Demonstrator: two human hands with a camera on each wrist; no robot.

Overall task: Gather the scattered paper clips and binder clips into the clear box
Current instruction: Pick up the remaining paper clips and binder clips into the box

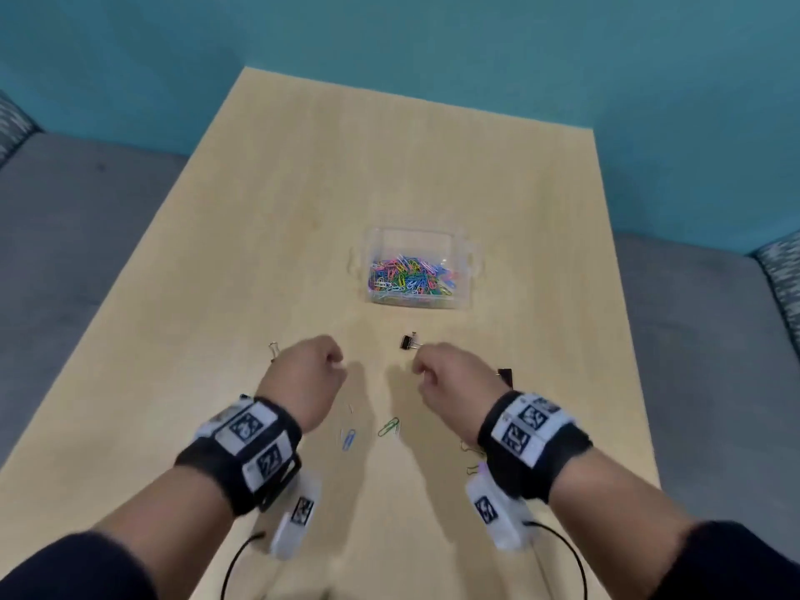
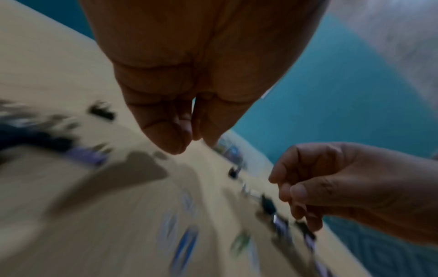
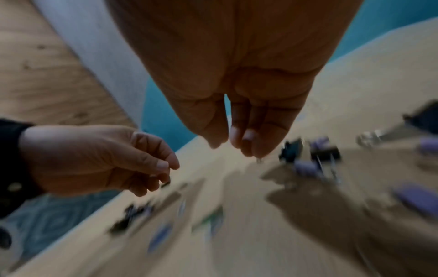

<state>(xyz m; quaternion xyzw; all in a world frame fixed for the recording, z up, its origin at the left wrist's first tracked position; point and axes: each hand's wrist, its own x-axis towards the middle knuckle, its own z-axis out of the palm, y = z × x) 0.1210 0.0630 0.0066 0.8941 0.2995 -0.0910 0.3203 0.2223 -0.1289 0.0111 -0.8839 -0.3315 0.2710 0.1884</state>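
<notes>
The clear box [image 1: 469,257] stands mid-table with a heap of coloured paper clips [image 1: 411,277] inside. Nearer me, both hands hover over the table with curled fingers. My left hand [image 1: 335,366] [image 2: 190,137] presses thumb to fingertips; what it holds is hidden. My right hand [image 1: 420,360] [image 3: 228,144] pinches too, and a thin metal bit [image 3: 259,160] hangs from its fingertips. A black binder clip [image 1: 407,342] lies just left of the right hand's knuckles. Another black binder clip [image 1: 505,375] peeks out behind it. A blue paper clip [image 1: 348,439] and a green paper clip [image 1: 388,426] lie between my wrists.
A silver clip [image 1: 273,349] lies left of the left hand. Yellowish clips [image 1: 472,459] lie by the right wristband. The wooden table [image 1: 303,188] meets a teal wall at the back, with grey seating on both sides. The wrist views are heavily blurred.
</notes>
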